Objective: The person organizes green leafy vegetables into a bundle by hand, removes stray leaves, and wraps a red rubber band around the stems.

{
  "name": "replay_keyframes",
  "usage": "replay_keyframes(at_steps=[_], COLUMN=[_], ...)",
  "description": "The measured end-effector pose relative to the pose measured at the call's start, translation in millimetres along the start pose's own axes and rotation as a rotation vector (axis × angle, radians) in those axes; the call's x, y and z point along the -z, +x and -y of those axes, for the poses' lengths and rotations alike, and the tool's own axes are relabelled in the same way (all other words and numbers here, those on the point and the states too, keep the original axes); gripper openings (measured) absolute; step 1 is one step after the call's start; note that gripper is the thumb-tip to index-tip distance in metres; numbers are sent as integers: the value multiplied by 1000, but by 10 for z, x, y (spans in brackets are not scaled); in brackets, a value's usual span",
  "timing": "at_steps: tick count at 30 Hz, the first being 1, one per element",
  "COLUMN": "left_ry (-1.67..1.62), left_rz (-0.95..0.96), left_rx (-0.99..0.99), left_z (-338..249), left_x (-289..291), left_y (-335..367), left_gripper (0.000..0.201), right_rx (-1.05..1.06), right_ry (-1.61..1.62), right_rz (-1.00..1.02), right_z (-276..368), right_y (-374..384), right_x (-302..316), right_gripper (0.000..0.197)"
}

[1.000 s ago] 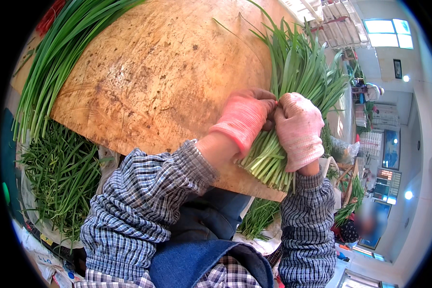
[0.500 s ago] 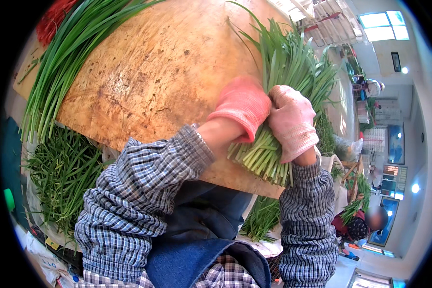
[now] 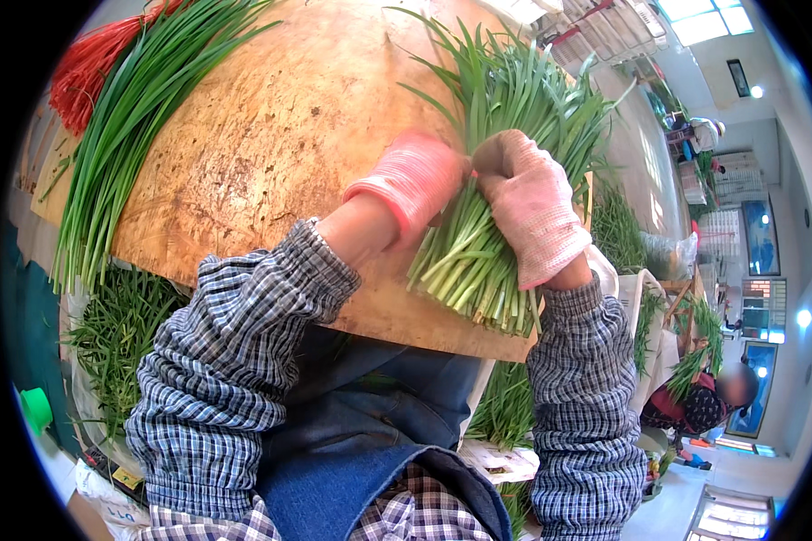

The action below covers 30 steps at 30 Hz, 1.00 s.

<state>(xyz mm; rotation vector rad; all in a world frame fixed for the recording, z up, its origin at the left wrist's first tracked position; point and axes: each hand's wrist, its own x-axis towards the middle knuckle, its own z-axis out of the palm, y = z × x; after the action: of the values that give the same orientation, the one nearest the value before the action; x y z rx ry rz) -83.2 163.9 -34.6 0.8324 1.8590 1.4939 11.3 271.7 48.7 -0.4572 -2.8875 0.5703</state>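
Observation:
A thick bunch of green garlic chives [image 3: 523,99] lies on the wooden board, leaves pointing away and pale cut stems [image 3: 483,284] toward me. My left hand [image 3: 415,180], in a coral knit glove, is closed at the left side of the bunch. From the right, my right hand [image 3: 532,203], in a paler pink glove, rests on top of the stems with bent, pinching fingers. A speck of red tie [image 3: 473,172] shows where the fingertips of both hands meet; the rest of it is hidden.
Another pile of long chives [image 3: 149,135] lies at the board's left edge, beside a bundle of red strips [image 3: 90,77]. Below the wooden board [image 3: 262,135] are loose greens [image 3: 122,338] in a lined container. A co-worker [image 3: 704,397] holds greens at the right.
Both hands have drawn slightly apart at the bunch, my left one moving leftward. A bit of red now shows between them. The whole view has shifted a little.

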Motion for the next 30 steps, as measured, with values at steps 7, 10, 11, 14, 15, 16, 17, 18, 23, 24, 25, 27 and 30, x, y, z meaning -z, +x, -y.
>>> replay_keyframes(at_steps=[7,10,11,14,15,16,17,18,23,24,25,27,30], left_ry=[327,187,89,-196,-132,-100,-67,-64,105,133,160,265,31], left_rz=[57,121,102,12,25,10,0,-37,-45,-44,-43,10,17], left_rx=[-334,-228,-118,240,156,137,118,165,167,152,138,5,50], left_z=[211,172,91,-381,-326,-283,-304,-493,-691,-631,-581,-497,-546], left_x=[7,35,48,48,65,49,33,18,9,-19,-39,-50,-31], left_y=[144,150,111,-21,13,36,42,-27,-111,-75,-44,-29,-115], left_gripper=[21,22,22,23,23,24,25,26,41,42,43,45,41], right_rx=[-65,9,52,-15,-55,-95,-99,-106,-194,-191,-188,-187,-169], right_ry=[178,229,241,267,237,206,67,29,3,57,110,238,308], right_rz=[11,-58,-80,-24,-15,-5,-30,-56,-159,-173,-187,-212,-206], right_z=[8,-78,-109,-77,-15,43,77,76,1,-42,-100,-162,-199], right_y=[-7,-13,0,-4,-4,-8,-21,-25,-35,-43,-59,-100,-111], right_x=[19,-27,-41,30,30,25,17,-10,-36,-40,-41,-36,-14], right_gripper=[29,44,48,61,62,62,60,57,45,44,44,45,45])
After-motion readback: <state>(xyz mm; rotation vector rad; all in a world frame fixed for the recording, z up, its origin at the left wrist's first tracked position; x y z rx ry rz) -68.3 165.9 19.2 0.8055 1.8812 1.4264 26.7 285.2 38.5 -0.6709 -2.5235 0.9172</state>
